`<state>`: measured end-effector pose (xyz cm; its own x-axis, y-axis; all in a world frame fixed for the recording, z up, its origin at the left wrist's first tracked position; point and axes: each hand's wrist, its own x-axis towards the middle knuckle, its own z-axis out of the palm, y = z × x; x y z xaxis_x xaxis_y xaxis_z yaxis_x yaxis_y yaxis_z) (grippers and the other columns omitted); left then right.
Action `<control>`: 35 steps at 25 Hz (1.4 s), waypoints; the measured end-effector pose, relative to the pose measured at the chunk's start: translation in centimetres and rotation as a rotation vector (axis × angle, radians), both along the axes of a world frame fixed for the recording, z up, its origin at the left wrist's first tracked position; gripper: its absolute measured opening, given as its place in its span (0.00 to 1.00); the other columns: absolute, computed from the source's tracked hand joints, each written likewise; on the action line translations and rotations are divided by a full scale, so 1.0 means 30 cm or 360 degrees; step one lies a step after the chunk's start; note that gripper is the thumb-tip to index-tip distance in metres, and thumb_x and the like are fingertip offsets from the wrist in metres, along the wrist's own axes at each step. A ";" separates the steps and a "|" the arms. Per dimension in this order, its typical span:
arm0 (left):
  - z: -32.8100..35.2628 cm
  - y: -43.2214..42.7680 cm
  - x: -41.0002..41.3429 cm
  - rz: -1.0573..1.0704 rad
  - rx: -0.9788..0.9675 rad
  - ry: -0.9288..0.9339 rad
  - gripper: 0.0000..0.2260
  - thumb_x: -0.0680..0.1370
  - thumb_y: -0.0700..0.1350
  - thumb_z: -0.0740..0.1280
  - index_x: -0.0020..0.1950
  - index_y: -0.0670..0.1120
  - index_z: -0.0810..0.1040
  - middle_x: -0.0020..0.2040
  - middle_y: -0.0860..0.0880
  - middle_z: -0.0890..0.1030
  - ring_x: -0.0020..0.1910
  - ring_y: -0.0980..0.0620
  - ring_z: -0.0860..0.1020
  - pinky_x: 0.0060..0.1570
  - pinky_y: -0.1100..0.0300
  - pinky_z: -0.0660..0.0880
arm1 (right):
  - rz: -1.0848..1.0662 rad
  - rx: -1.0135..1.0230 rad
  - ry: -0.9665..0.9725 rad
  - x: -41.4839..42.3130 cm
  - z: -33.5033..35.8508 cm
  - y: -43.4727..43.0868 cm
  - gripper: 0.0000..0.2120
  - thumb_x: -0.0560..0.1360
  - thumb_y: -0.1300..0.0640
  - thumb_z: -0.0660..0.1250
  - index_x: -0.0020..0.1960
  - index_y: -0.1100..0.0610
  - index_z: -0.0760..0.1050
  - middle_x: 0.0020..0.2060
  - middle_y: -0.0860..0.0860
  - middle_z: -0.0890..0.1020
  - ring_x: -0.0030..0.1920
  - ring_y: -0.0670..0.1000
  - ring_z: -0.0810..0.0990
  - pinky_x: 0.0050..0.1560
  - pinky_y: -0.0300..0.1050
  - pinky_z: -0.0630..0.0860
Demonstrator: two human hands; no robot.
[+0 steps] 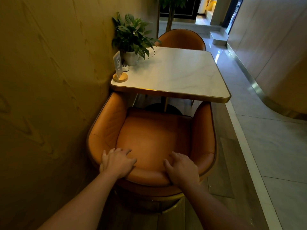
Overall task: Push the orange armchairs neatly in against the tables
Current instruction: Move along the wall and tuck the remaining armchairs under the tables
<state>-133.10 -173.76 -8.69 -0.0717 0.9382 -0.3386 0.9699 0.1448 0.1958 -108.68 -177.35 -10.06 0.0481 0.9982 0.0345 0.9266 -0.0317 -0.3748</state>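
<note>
Left hand (117,161) and right hand (181,168) are laid over the back rim of the near armchair (152,135), fingers curled down its inner face in a grasp. The push is best given evenly through both palms, straight ahead of the fingertips, so the chair is not skewed toward the wall (49,80) left of the left fingers. Orange leather tub shell, gold trim noted; arm tips lie at the table (182,72) edge, seat not yet tucked under.

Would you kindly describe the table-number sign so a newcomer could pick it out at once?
Find the white marble table beyond the near orange armchair. On its near corner by the wall stands the table-number sign: a clear upright card in a round wooden base. The potted plant and white button behind it are neither flat nor transparent.
</note>
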 end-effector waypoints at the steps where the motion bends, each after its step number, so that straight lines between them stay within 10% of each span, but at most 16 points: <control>1: 0.000 0.001 0.002 -0.0006 -0.0009 0.0019 0.28 0.76 0.66 0.57 0.76 0.60 0.66 0.74 0.50 0.71 0.73 0.47 0.65 0.75 0.40 0.51 | -0.0003 -0.0016 0.0003 0.001 0.002 0.001 0.25 0.77 0.35 0.56 0.66 0.48 0.74 0.60 0.47 0.79 0.62 0.50 0.75 0.56 0.46 0.72; 35: 0.324 0.041 0.378 0.0016 0.0077 -0.0045 0.25 0.82 0.61 0.57 0.78 0.56 0.62 0.75 0.50 0.69 0.73 0.48 0.67 0.73 0.42 0.59 | 0.0099 -0.0239 0.0178 0.447 0.365 0.201 0.20 0.79 0.42 0.61 0.67 0.51 0.71 0.60 0.48 0.78 0.60 0.50 0.75 0.52 0.45 0.74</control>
<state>-121.77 -172.54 1.04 -0.0723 0.9528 -0.2949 0.9625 0.1442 0.2300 -95.28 -171.32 0.90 -0.0189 0.9930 -0.1169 0.8812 -0.0387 -0.4712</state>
